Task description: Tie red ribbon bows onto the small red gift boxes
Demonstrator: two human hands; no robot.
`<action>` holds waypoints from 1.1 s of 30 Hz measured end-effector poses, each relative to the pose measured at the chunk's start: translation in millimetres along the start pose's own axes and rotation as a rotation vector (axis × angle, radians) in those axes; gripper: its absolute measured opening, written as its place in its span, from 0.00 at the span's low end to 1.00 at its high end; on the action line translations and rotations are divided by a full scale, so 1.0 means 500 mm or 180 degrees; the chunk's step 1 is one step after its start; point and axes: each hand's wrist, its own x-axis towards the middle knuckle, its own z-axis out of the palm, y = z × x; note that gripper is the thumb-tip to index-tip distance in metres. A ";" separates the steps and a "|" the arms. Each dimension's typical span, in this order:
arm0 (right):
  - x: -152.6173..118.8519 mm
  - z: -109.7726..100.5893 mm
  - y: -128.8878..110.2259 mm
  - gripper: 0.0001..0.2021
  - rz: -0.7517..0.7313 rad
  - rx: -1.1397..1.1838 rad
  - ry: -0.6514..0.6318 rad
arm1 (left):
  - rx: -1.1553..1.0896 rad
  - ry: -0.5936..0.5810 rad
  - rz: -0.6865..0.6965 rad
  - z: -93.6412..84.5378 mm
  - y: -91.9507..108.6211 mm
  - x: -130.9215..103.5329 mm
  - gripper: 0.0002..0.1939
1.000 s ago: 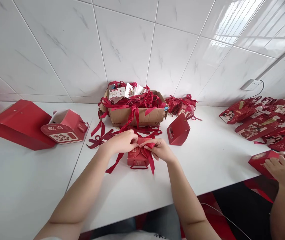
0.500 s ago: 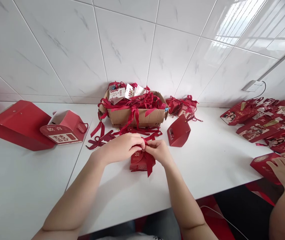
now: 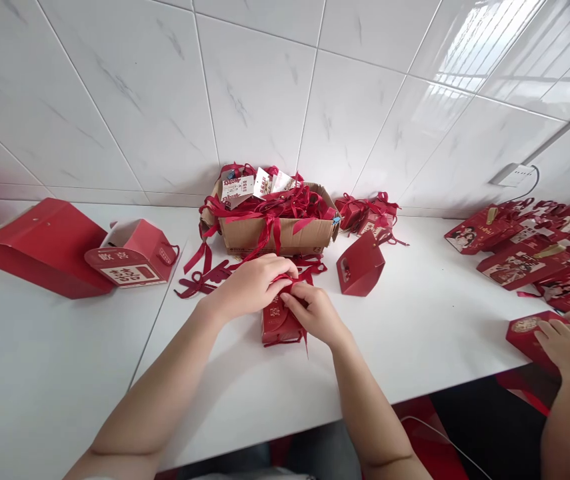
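Note:
A small red gift box [image 3: 275, 327] with gold characters stands on the white table in front of me. Over its top, my left hand [image 3: 257, 283] pinches a red ribbon [image 3: 285, 279]. My right hand [image 3: 315, 312] also has its fingers closed on the ribbon, close beside the left fingertips. One ribbon end hangs down along the box's right side. The hands hide the box's upper part and the place where the ribbon crosses.
Behind is a cardboard box [image 3: 279, 235] heaped with ribbons and tags. A red box [image 3: 361, 265] stands to the right; an open box [image 3: 135, 257] and a larger red box [image 3: 49, 247] are left. At far right, a co-worker's hand [image 3: 567, 347] touches a red box near several gift boxes [image 3: 509, 257].
My right hand has curled lower, with its fingers bent in over the ribbon. The hanging ribbon end has swung narrower and to the right. The view has shifted slightly.

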 end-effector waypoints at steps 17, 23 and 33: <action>0.010 0.024 0.021 0.10 0.0682 0.0863 0.0711 | -0.0900 -0.0005 -0.1043 0.021 -0.017 0.013 0.13; 0.010 0.031 0.033 0.17 0.0719 0.1180 0.0995 | -0.1009 -0.0145 -0.1124 0.022 -0.027 0.013 0.10; 0.011 0.027 0.034 0.11 0.0593 0.1080 0.1043 | -0.0661 -0.0270 -0.0847 0.024 -0.017 0.014 0.12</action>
